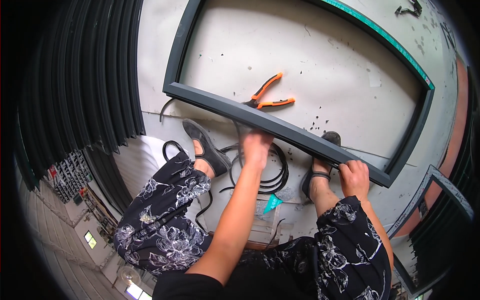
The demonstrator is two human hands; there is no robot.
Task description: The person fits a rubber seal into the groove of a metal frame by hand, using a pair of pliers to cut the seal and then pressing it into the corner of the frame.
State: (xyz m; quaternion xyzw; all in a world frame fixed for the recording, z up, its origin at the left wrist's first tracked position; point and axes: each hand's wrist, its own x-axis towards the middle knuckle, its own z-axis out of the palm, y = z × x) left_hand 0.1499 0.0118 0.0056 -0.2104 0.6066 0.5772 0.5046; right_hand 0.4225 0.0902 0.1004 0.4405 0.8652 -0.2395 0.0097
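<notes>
A dark grey window frame (225,108) lies in front of me, with teal tape (372,25) along its far bar. My left hand (256,145) reaches beneath the near bar; its fingers are hidden there. Closed around the near bar's right end is my right hand (355,177), fingers curled at its lower edge. Pliers with orange-and-black handles (267,89) lie spread inside the frame, their jaws partly hidden by the near bar. A loose coil of black rubber strip (282,175) rests between my feet, below the left hand.
Long dark profiles (85,65) are stacked at the left. Another framed panel (425,200) stands at the lower right. Small black scraps (316,125) dot the pale work surface (350,95). A teal scrap (272,204) lies near the coil, and black hardware (412,9) at the far right.
</notes>
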